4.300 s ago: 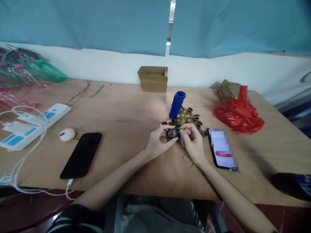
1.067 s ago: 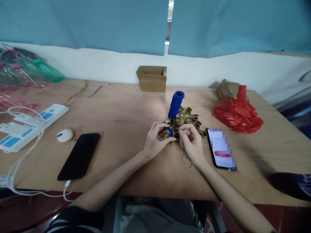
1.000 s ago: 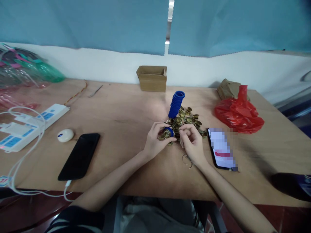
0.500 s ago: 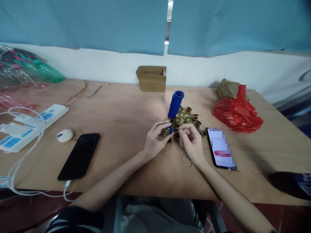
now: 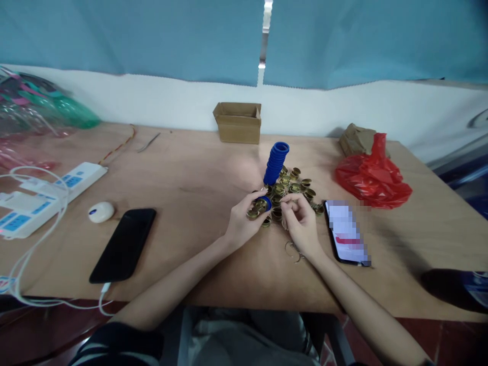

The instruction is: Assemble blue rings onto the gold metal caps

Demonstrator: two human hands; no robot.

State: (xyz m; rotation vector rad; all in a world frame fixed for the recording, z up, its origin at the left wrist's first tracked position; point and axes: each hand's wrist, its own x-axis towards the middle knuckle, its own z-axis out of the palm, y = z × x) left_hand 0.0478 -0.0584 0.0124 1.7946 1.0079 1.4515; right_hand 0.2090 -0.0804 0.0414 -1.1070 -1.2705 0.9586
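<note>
Blue ring with a brass cap sits pinched in the left hand at frame centre, just above the table, beside the brass caps. Right hand, fingertips pressed together, picks among them; blue stack stands behind, within reach.

from here i read this as a small makeshift workshop bench for hand assembly, not a home table: a bare plywood table pushed against a white wall under a blue curtain. on it i see a heap of little brass parts beside a stack of blue rings, a small cardboard box, power strips with trailing cables, and plastic bags of supplies.
</note>
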